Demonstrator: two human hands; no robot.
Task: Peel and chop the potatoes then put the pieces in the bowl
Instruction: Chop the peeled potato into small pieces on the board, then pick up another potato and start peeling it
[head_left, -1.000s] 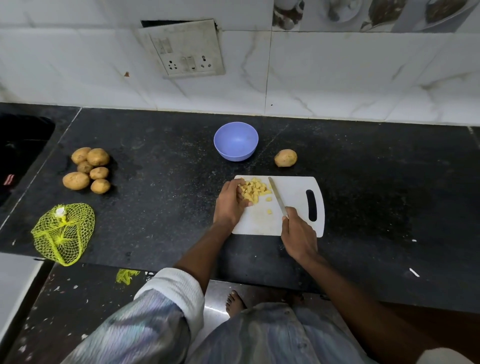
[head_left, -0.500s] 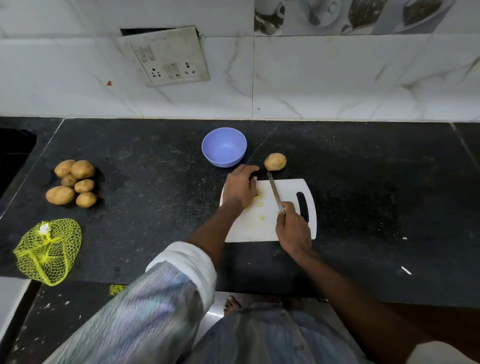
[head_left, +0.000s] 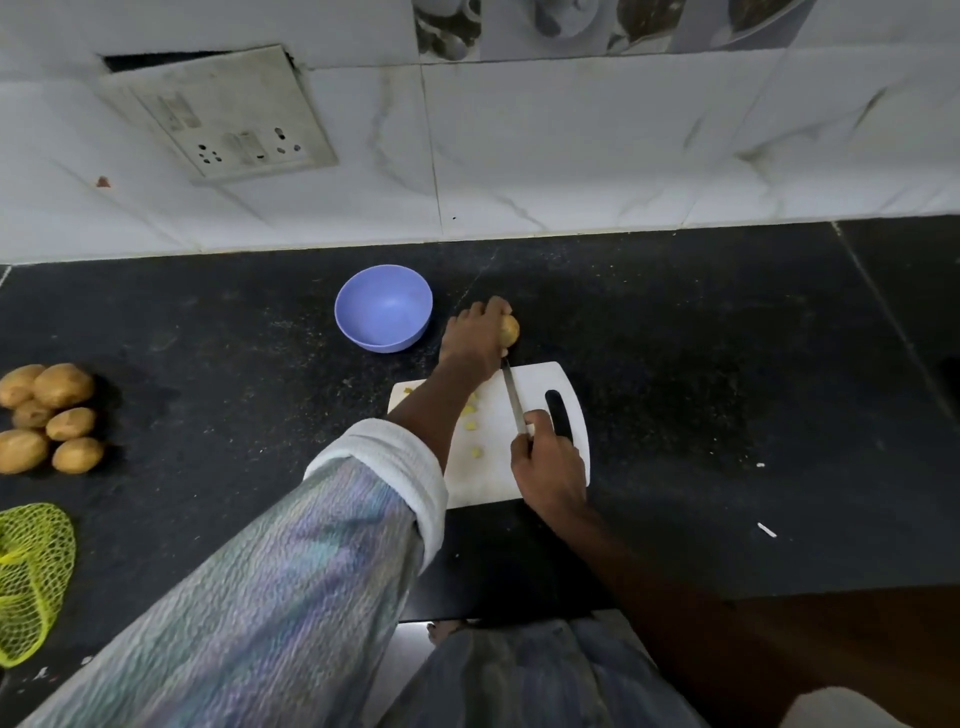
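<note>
Dark desk (head_left: 675, 364) under white tiles: the left hand (head_left: 475, 338) has left the board's pile and now wraps its fingers round the whole potato (head_left: 510, 330) beside the bowl (head_left: 383, 312) (empty, apparently). Right hand (head_left: 548, 457) grips the knife (head_left: 514, 400) over the cutting board (head_left: 530, 384), a few scattered pieces (head_left: 470, 410) left. Next potato, I'd judge.

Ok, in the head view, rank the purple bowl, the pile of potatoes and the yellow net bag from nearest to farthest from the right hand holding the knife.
From the right hand:
1. Purple bowl, up and left, behind the cutting board.
2. Pile of potatoes, far left on the counter.
3. Yellow net bag, at the far left edge, lower than the pile.
</note>
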